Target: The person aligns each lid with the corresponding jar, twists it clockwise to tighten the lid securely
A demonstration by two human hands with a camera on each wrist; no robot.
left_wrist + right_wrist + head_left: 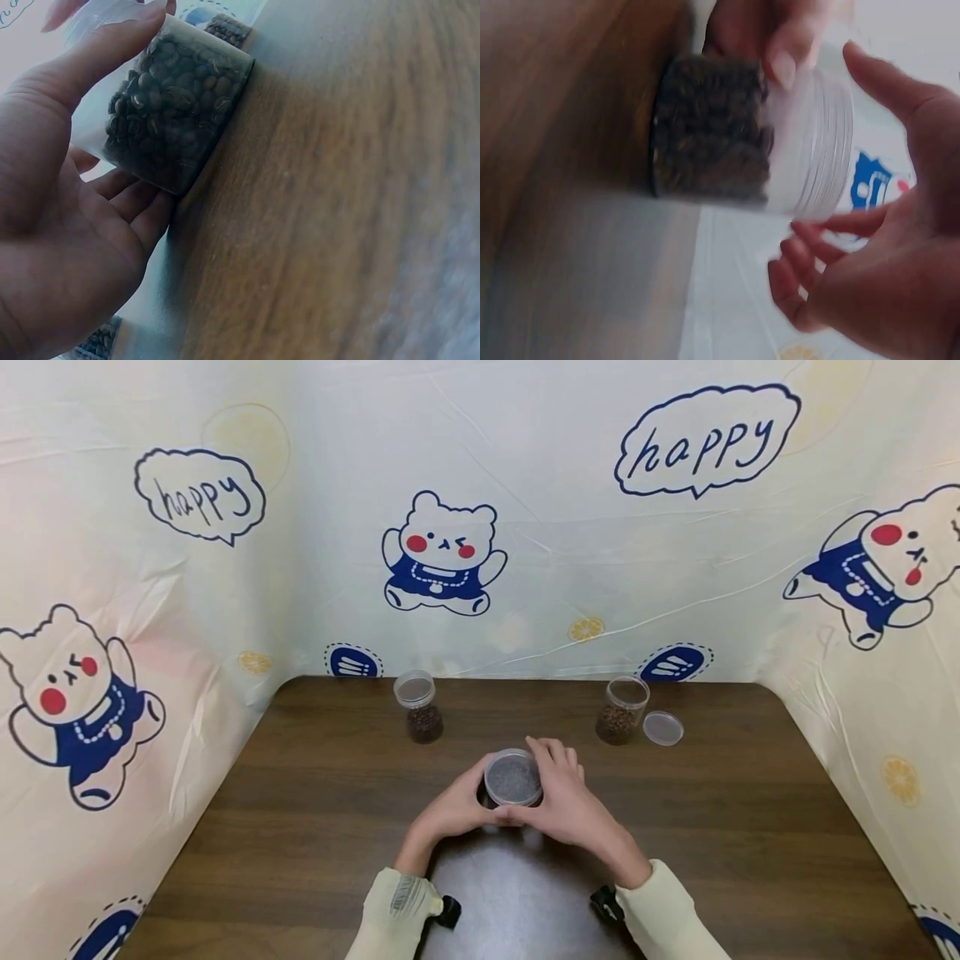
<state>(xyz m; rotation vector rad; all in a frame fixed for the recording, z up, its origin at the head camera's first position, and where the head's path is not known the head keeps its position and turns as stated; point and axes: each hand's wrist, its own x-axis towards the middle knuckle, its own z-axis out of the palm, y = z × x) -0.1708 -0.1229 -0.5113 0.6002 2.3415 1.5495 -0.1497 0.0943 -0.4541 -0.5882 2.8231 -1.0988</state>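
A clear plastic jar (pixel 176 105) about half full of dark coffee beans stands upright on the table, a translucent lid (pixel 513 777) covering its top. My left hand (pixel 457 802) grips the jar's side, with the thumb across the near face and the fingers behind. Around the lid's right side my right hand (pixel 566 797) is spread. In the right wrist view, its thumb (pixel 889 82) stands off from the lid, and its loosely bent fingers are close by the rim on the opposite side.
At the back left of the wooden table (pixel 300 827) stands a second jar of beans (pixel 425 720) with a cover on top. A third jar (pixel 619 720), uncovered, holds brown beans at the back right, a loose clear lid (pixel 663 728) lying beside it. A printed cloth (pixel 555 568) hangs behind.
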